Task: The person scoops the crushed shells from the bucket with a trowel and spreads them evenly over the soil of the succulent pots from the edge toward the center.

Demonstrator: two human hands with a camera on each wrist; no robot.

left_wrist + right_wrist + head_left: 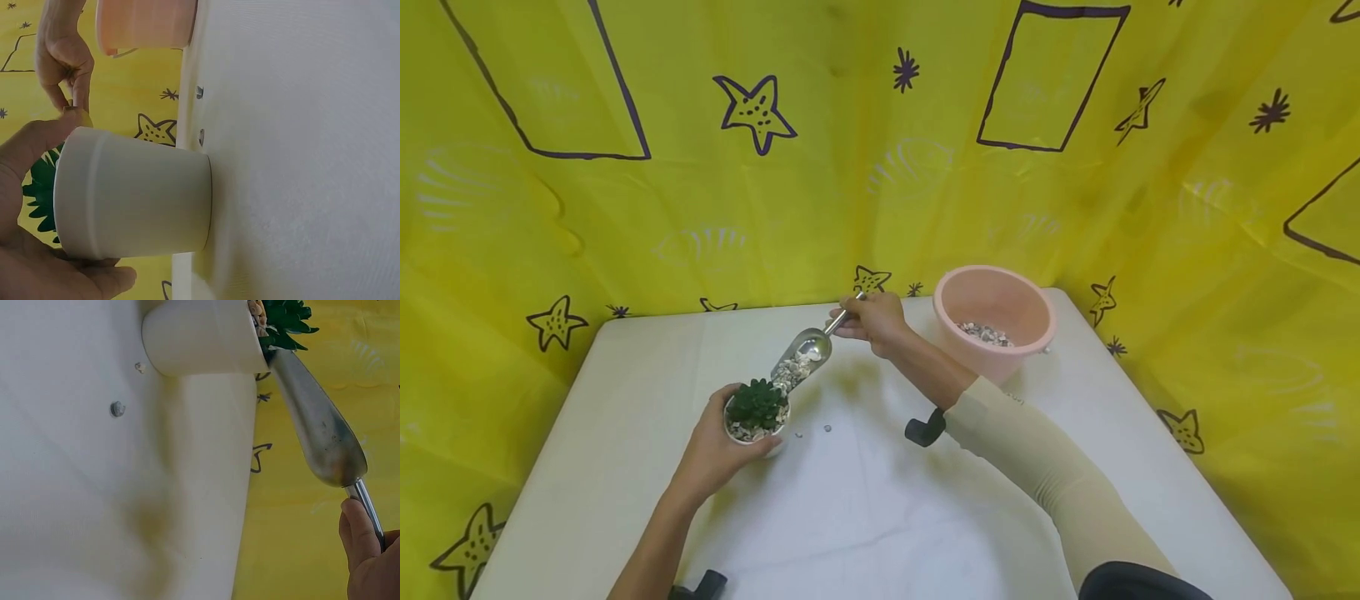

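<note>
A small white pot (137, 194) with a green succulent (757, 403) stands on the white table, pebbles around the plant. My left hand (722, 442) grips the pot near its rim, thumb on one side and fingers on the other. My right hand (876, 321) holds a metal scoop (322, 434) by its handle, from the far side. Pebbles (796, 368) lie in the scoop, which tilts down toward the pot. Its lip is right at the rim, beside the leaves.
A pink basin (992, 358) with more pebbles inside stands at the back right, beyond my right forearm. Two loose pebbles (117, 409) lie on the table (880, 517) near the pot. A yellow patterned curtain (820, 208) hangs behind the table.
</note>
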